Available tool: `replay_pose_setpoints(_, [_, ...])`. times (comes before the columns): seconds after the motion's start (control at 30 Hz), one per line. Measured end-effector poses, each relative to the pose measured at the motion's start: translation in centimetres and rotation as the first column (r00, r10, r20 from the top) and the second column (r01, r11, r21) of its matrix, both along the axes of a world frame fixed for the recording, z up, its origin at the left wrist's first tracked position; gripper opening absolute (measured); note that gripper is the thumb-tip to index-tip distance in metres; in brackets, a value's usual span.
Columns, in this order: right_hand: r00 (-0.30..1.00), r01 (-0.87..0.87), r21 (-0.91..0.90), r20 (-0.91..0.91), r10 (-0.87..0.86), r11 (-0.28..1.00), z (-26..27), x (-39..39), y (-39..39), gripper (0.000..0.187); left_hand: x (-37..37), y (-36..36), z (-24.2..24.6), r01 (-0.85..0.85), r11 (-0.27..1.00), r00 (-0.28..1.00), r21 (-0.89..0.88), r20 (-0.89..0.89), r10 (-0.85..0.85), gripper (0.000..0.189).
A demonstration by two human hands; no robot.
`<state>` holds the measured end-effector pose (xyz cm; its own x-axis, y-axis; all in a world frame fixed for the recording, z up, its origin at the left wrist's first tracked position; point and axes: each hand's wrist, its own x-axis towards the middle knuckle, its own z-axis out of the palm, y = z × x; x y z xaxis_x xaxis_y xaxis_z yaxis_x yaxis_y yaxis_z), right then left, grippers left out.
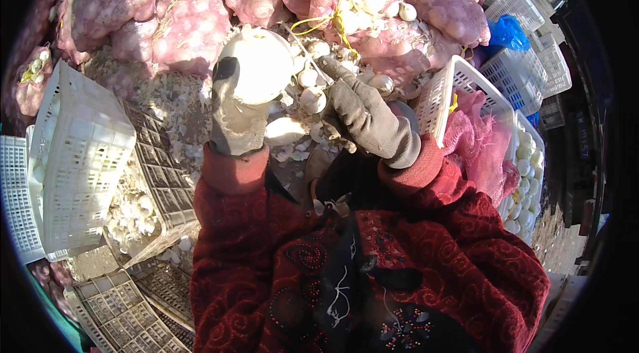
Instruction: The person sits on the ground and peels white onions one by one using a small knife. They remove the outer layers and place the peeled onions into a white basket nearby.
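A grey, worn work glove covers my left hand [237, 108], which grips a large, pale, brightly sunlit onion [263, 66]. My right hand [367, 113], gloved too, is closed round a knife [303, 49]; its thin blade points up and left, beside the onion and apart from it, and its handle is mostly hidden by the fingers. Several smaller onions [313, 100] lie between and beyond my hands among loose skins. A long pale onion [285, 131] lies just below them, between my wrists.
Pink mesh sacks of onions [192, 28] are heaped ahead, one sack open at its top. White plastic crates [82, 163] stand at left, one tilted. On the right, a crate [434, 98] holds empty-looking pink mesh [479, 138], beside a crate of peeled onions [526, 168].
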<state>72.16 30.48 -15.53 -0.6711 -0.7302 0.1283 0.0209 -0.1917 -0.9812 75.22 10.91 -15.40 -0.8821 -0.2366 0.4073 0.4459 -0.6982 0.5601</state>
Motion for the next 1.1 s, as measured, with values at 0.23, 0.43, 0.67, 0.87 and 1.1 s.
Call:
replay_pose_setpoints(0.23, [0.741,0.373,0.351,-0.67,-0.048,0.859,2.7,-0.2,-1.4,0.064,1.2,1.0,0.5,-0.262,0.906,0.932,-0.332,0.158,0.327,0.046])
replay_pose_setpoints(0.43, [0.772,0.421,0.404,-0.63,-0.086,0.812,2.6,0.1,-1.8,0.053,1.3,1.3,0.1,-0.328,0.832,0.924,-0.447,0.03,0.381,0.051])
replay_pose_setpoints(0.67, [0.878,0.299,-0.123,-0.354,-0.323,0.946,0.0,-0.4,-4.1,0.045,0.8,-0.2,-2.6,-0.595,0.085,0.606,-0.799,-0.376,0.701,0.072])
replay_pose_setpoints(0.87, [0.915,0.308,-0.146,-0.227,-0.335,0.94,0.2,-0.4,-4.4,0.045,0.7,-0.2,-1.6,-0.688,-0.029,0.525,-0.725,-0.526,0.669,0.072])
replay_pose_setpoints(1.1, [0.952,0.288,-0.045,0.119,-0.281,0.957,2.0,-1.2,-4.3,0.042,0.3,-0.6,-1.8,-0.714,0.068,0.589,-0.697,-0.546,0.595,0.054])
